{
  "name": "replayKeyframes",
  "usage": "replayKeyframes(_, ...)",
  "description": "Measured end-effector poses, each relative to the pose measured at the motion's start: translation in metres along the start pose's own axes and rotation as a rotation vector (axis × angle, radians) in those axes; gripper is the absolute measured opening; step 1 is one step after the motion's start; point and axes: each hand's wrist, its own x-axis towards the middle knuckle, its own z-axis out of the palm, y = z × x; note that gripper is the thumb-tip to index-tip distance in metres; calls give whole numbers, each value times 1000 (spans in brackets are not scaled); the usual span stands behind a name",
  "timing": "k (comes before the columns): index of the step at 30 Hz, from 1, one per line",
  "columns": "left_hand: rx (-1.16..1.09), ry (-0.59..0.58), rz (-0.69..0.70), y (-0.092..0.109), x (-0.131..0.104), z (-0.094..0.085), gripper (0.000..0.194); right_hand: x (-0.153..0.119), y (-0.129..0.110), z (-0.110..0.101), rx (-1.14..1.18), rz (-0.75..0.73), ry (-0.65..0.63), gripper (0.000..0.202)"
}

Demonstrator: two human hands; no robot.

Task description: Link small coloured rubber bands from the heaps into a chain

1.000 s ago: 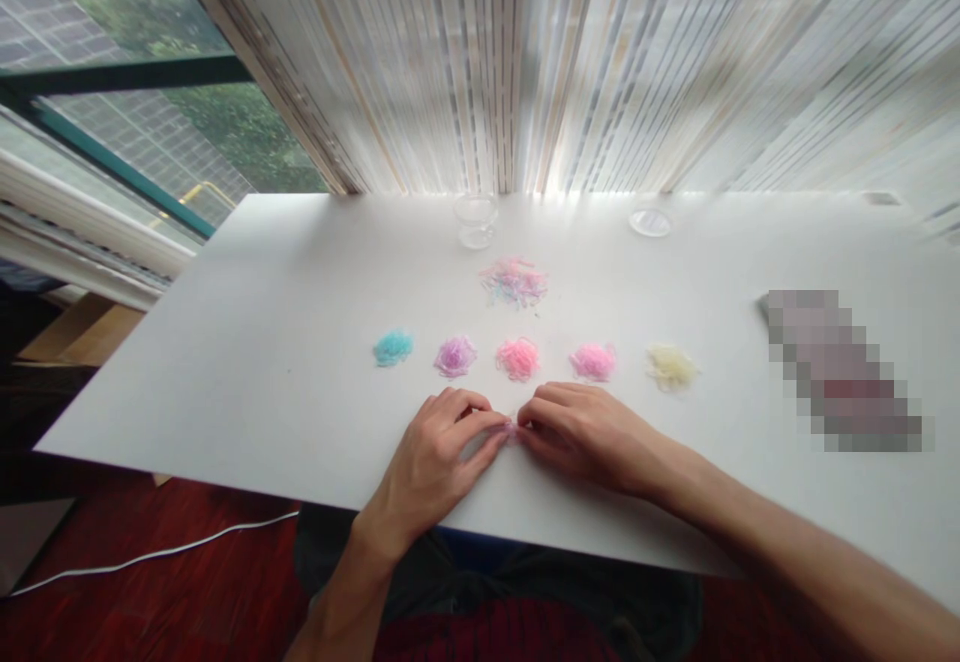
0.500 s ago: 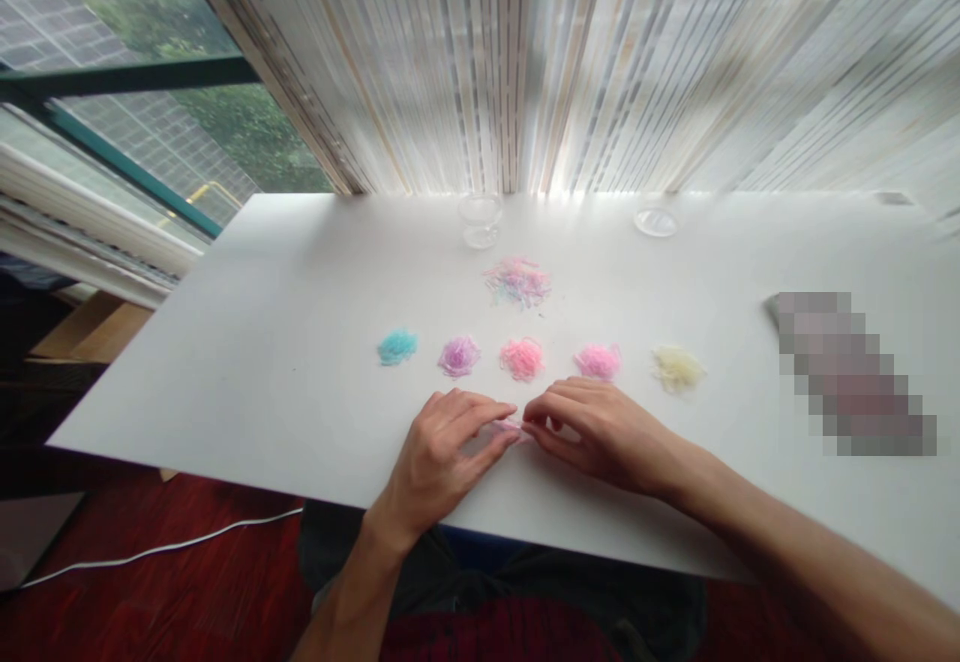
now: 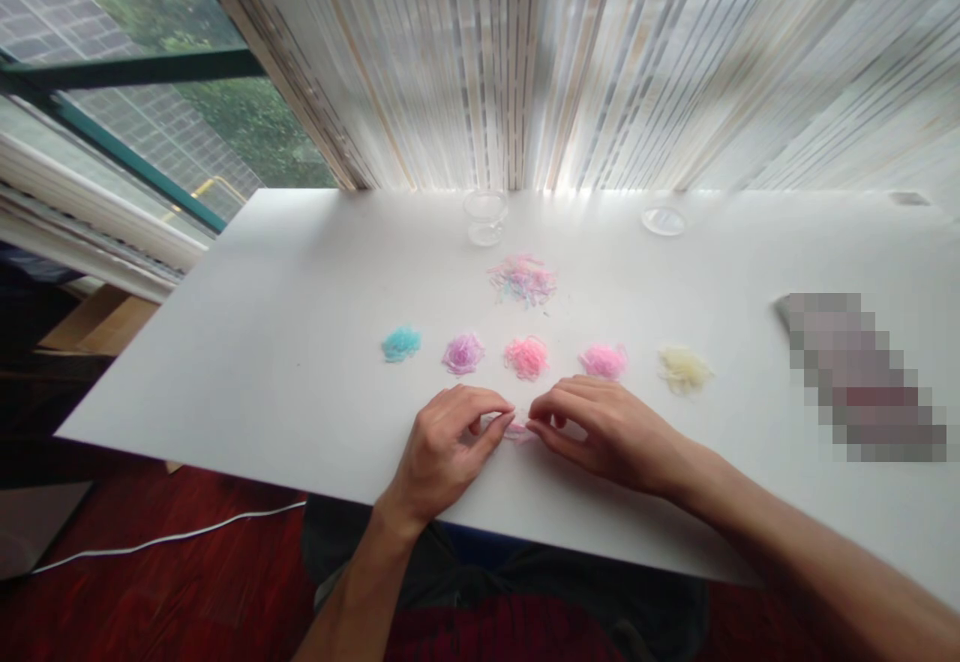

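My left hand (image 3: 451,447) is over the near part of the white table, its thumb and index fingertip pinched together. Close by on the right, my right hand (image 3: 592,427) has its thumb and fingers closed in a pinch too. Between the two sets of fingertips lies a small bunch of pale pink elastic bands (image 3: 516,430); whether either pinch holds a band is too small to tell. Beyond my hands is a row of sorted band piles: blue (image 3: 401,344), purple (image 3: 463,352), coral pink (image 3: 526,357), pink (image 3: 604,360) and pale yellow (image 3: 685,370).
A mixed-colour pile of bands (image 3: 523,281) lies behind the row. At the back of the white table (image 3: 225,362) stand a clear container (image 3: 485,217) and a clear round lid (image 3: 664,221). A blurred-out object (image 3: 862,377) lies at the right.
My left thumb and index finger, apart before, have come together. My right hand stays pinched, its fingertips slightly farther from the left ones. The whole view has shifted a little.
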Motion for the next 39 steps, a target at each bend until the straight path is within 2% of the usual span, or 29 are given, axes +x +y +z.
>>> replayKeyframes(4,-5,31,-54,-2,-3,0,4,0,3,0,-8,-4,-54,15)
replayKeyframes(8,-48,49,-102,-3,-4,1,5,-1,4,1,4,1,-6,14)
replayKeyframes(14,-41,-1,-38,-1,-3,1,7,0,0,2,31,-27,81,13)
replayKeyframes(39,-149,55,-43,-1,-5,1,8,-1,2,4,12,-21,100,11)
